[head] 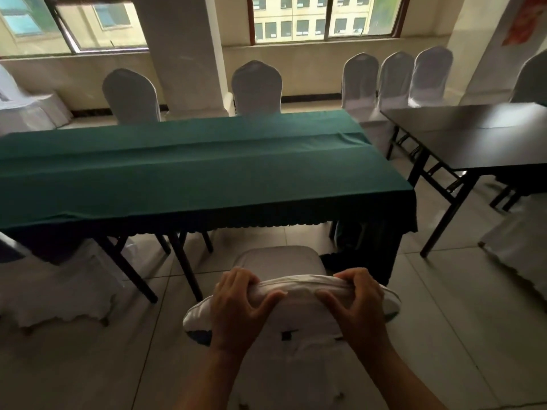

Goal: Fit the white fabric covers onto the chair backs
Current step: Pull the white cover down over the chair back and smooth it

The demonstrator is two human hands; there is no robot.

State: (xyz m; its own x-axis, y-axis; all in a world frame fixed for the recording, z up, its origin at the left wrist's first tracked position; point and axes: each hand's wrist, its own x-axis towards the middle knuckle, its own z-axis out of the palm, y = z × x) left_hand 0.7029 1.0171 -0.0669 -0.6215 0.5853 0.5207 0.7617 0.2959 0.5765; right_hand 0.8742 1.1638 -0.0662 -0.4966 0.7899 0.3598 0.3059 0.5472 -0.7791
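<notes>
A white fabric cover (pixel 299 291) is bunched over the top of the chair back right below me. My left hand (pixel 242 306) grips its bunched edge on the left side. My right hand (pixel 355 303) grips it on the right side. The cover hangs down the rear of the chair back toward me, with a small dark tag (pixel 288 335) on it. The chair's seat (pixel 278 260), also white, faces the green table. Blue-grey chair parts peek out under the cover's lower left edge (pixel 201 337).
A long table with a green cloth (pixel 192 170) stands just beyond the chair. A bare dark folding table (pixel 479 137) is at the right. Covered chairs stand along the far side (pixel 131 96), by the windows (pixel 396 78), and at left (pixel 59 291) and right (pixel 521 244).
</notes>
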